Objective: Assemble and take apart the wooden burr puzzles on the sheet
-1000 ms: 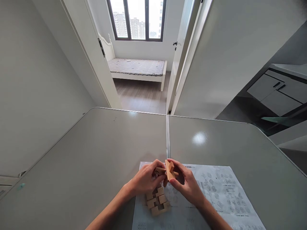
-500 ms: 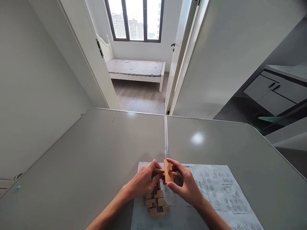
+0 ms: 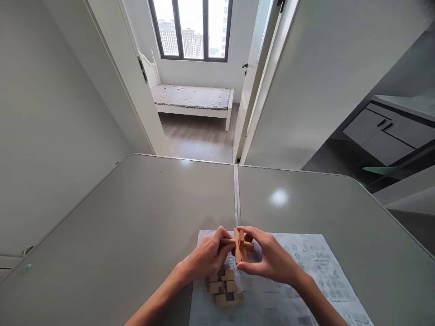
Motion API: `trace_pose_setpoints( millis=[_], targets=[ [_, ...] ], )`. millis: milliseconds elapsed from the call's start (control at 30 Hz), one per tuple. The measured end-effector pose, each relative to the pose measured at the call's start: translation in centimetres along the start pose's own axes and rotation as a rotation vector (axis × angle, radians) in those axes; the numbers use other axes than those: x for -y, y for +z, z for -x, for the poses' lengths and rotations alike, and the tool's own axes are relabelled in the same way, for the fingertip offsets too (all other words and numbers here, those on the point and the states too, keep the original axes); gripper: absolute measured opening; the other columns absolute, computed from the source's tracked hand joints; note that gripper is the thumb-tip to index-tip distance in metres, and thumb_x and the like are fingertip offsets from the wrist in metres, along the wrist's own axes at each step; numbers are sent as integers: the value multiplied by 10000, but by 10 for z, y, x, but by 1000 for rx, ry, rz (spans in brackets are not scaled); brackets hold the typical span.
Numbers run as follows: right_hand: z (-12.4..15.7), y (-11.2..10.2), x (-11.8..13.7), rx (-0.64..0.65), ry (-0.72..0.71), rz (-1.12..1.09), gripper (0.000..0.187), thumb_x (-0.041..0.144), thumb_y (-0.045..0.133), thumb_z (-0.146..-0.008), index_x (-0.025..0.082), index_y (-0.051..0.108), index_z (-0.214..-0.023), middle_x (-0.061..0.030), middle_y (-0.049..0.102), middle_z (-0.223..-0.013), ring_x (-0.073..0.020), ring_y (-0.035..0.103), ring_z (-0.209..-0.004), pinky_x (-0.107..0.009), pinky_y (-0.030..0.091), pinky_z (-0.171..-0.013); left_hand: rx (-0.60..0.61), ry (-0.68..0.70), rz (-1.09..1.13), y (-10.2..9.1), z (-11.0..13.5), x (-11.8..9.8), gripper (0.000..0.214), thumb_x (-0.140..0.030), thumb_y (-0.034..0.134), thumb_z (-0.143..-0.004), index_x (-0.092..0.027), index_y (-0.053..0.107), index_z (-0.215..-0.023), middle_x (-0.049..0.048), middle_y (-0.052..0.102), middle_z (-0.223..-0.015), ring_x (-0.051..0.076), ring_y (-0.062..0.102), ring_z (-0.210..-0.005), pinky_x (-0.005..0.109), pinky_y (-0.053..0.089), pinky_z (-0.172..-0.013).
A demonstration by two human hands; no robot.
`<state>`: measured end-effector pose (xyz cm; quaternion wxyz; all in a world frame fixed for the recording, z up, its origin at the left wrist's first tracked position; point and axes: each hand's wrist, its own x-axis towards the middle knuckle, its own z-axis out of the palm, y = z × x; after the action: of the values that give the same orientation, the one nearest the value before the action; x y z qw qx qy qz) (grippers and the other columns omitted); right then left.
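Note:
A partly joined wooden burr puzzle (image 3: pixel 239 246) is held between my two hands above the sheet. My left hand (image 3: pixel 210 254) pinches a stick-like wooden piece (image 3: pixel 227 241) that runs into the puzzle from the left. With thumb below and fingers above, my right hand (image 3: pixel 268 256) grips the upright notched piece by its ends. The end of a crosswise piece pokes out toward my right palm. Several loose notched wooden blocks (image 3: pixel 226 287) lie on the printed paper sheet (image 3: pixel 288 290) just below my left hand, which partly covers them.
The grey table (image 3: pixel 146 213) has a seam strip (image 3: pixel 237 194) down its middle and a raised edge. Beyond it, a doorway with an open door (image 3: pixel 249 81) leads to a bed (image 3: pixel 193 97) beneath a window. White cabinets (image 3: pixel 390 131) stand at the right.
My right hand has turned slightly, its wrist shifting right. The puzzle has tilted a little, and its crosswise piece shows more clearly on the right. The view has shifted slightly.

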<state>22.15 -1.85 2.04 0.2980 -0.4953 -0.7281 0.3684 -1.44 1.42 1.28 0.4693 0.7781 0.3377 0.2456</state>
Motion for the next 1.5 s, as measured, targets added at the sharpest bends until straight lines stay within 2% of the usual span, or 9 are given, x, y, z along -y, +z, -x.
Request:
trace_pose_setpoints(
  millis=[200,333,567,700,800,1067,1200,1300,1500],
  targets=[
    [8,6,-3,-23,5,8,731,530,861,-808,245,603,-1430,-136,700,-1354,-339,714,-1145,-457,596,-988,27,59,-74,0,3,5,65,-270,404,-1074,-245,457,-1050,37,724,-944,163,682,-729,267,498,-681],
    [7,16,-2,-72,-51,10,702,502,863,-807,259,606,-1413,-133,706,-1315,-342,723,-1126,-456,615,-962,29,52,-90,1,4,8,135,-320,331,-1114,-252,432,-1173,44,724,-1003,180,699,-825,285,517,-766],
    [-7,34,10,-134,-185,73,795,319,883,-738,264,556,-1461,-133,701,-1308,-331,730,-1115,-439,633,-939,22,87,17,-1,4,11,324,-468,219,-1144,-244,357,-1333,54,705,-1042,167,668,-769,283,513,-733],
    [-5,30,8,-206,-206,126,785,425,891,-756,242,561,-1445,-148,724,-1282,-345,744,-1092,-460,637,-926,-28,64,93,0,4,17,465,-604,204,-1116,-238,331,-1373,52,674,-1044,164,641,-769,285,511,-733],
    [7,14,-3,-282,-192,176,737,521,856,-796,231,579,-1415,-150,763,-1210,-337,774,-979,-455,655,-848,-95,38,92,1,4,21,518,-648,180,-1099,-233,338,-1368,23,625,-996,145,567,-680,289,496,-703],
    [77,-58,-65,-514,151,424,649,670,724,-855,266,660,-1358,-107,811,-1148,-342,800,-950,-423,651,-785,-134,-54,38,-1,0,14,491,-606,209,-1111,-215,472,-1248,-3,611,-913,138,520,-630,278,472,-670],
    [102,-86,-90,-586,455,451,812,817,677,-765,240,678,-1336,-126,831,-1057,-398,798,-942,-453,641,-726,-126,-72,26,-1,-1,12,447,-585,278,-1108,-212,507,-1195,2,610,-896,138,517,-644,254,462,-632],
    [109,-95,-92,-630,659,388,857,857,671,-714,238,676,-1307,-113,836,-992,-418,793,-928,-478,630,-737,-125,-83,20,-1,-2,12,395,-546,310,-1109,-218,519,-1180,1,609,-874,138,514,-641,244,458,-619],
    [103,-94,-73,-686,796,215,715,870,561,-799,271,736,-1147,-114,826,-1074,-462,732,-1091,-582,551,-927,-129,-99,-17,-1,-2,15,364,-515,335,-1110,-221,546,-1146,-15,605,-818,137,519,-625,245,453,-619]
  ],
)
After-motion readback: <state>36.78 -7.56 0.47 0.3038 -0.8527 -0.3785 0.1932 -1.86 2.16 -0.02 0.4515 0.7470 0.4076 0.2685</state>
